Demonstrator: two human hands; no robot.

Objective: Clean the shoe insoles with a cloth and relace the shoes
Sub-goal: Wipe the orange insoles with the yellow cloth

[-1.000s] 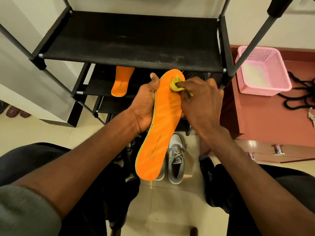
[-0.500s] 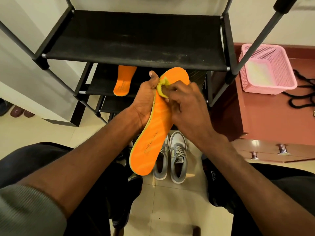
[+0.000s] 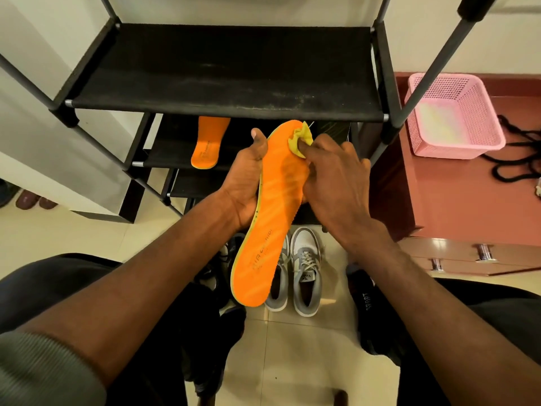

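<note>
Pinching cloth (image 3: 299,139) against insole (image 3: 272,218)

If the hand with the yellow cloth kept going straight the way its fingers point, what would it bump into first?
Probably the thumb of the left hand. The right hand points left across the orange insole, pressing the yellow cloth on it, and that thumb hooks the far edge. Depth is uncertain.

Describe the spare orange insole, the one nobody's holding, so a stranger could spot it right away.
Start at the black shoe rack. On its second shelf, left of the hands, lies the spare orange insole, heel end toward the camera. Unlike the insole being wiped, nothing touches it, and its front is hidden under the top shelf.
</note>
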